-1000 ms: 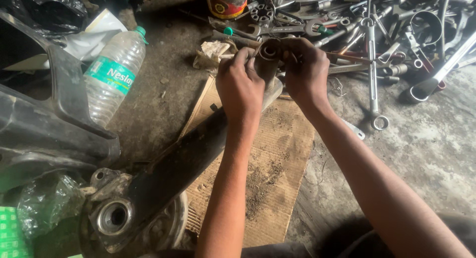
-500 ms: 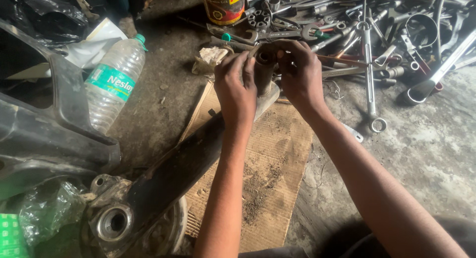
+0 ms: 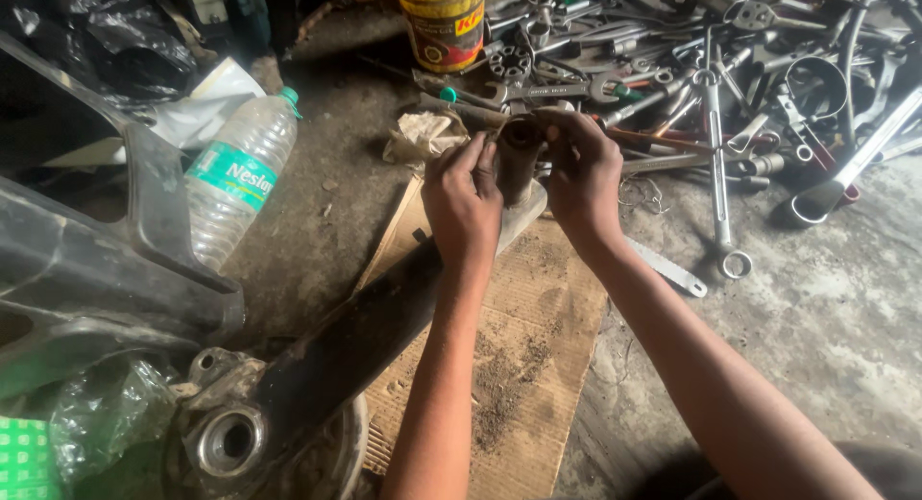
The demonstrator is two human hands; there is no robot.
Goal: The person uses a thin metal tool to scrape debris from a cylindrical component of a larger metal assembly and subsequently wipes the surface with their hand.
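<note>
**Both Hands on the Tube End of the Long Metal Arm**

The dark cylindrical tube end (image 3: 520, 159) sits at the upper centre of the view, its open mouth facing up. It forms the far end of a long, dark metal arm (image 3: 355, 341) that runs down toward 7 o'clock to a round bearing housing (image 3: 229, 442).

The left hand (image 3: 463, 204) wraps the tube from the 9 o'clock side, fingers curled against its wall. The right hand (image 3: 583, 173) closes on it from the 3 o'clock side, with fingertips at the rim. Whatever the fingertips may be pinching at the mouth is hidden.

Judged from the grip, the step in hand is work at the tube mouth, seating or freeing a part. The next move calls for a steady hold with the left hand and square, even pressure from the right.

The arm rests on a sheet of brown cardboard (image 3: 523, 356), dusted with grit, laid on a stained concrete floor (image 3: 816, 317). At 11 o'clock lies a crumpled rag (image 3: 423, 135); at 9 o'clock, a clear plastic bottle (image 3: 240, 188). At 12 o'clock stands a yellow can (image 3: 444, 20). From 1 to 3 o'clock, spanners and loose tools (image 3: 715, 125) lie heaped.
</note>
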